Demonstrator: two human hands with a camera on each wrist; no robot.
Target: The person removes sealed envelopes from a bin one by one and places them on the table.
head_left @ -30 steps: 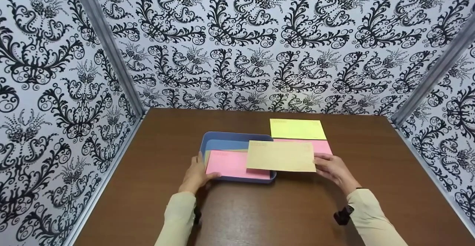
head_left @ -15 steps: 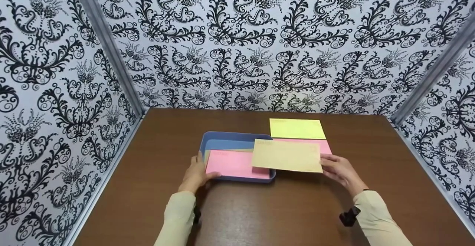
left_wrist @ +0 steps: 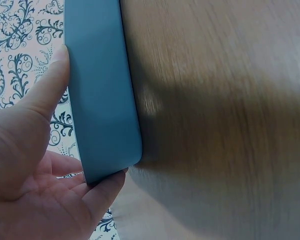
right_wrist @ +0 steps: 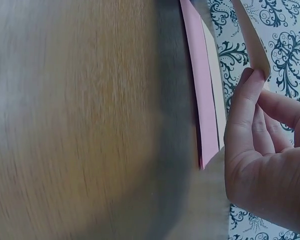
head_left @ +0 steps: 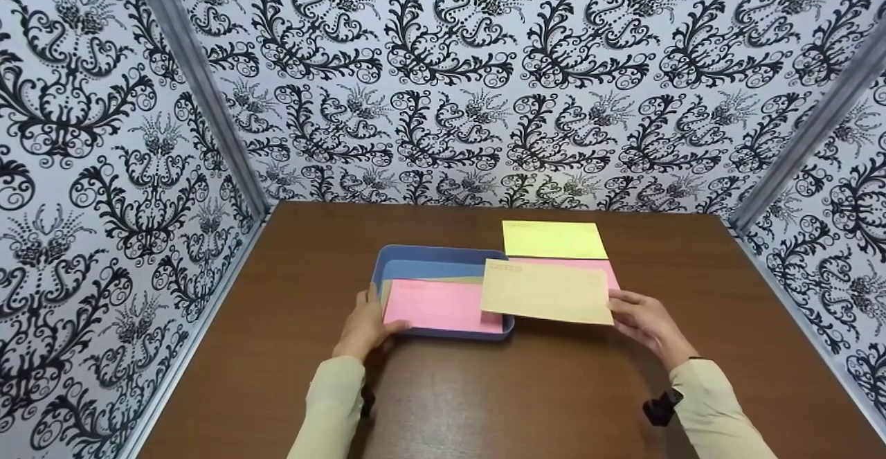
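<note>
In the head view, my left hand [head_left: 361,327] holds the near left corner of a blue tray [head_left: 457,336]. The left wrist view shows the thumb along the tray's wall [left_wrist: 102,95] and fingers at its corner. A pink envelope [head_left: 436,305] lies in the tray, over a tan edge that peeks out behind it. My right hand [head_left: 647,324] pinches the right edge of a tan envelope [head_left: 547,291]. This envelope is raised and tilted, overlapping the tray's right end and covering much of another pink envelope [head_left: 595,264] on the table.
A yellow envelope [head_left: 554,239] lies behind the pink one, right of the tray. Brown wooden table [head_left: 450,397] surrounds everything. Patterned walls [head_left: 450,99] stand at the back and sides. Dark wrist cameras [head_left: 662,407] hang by the sleeves.
My right hand has moved to the right with the tan envelope, exposing more of the pink envelope in the tray. The left hand and tray have stayed put.
</note>
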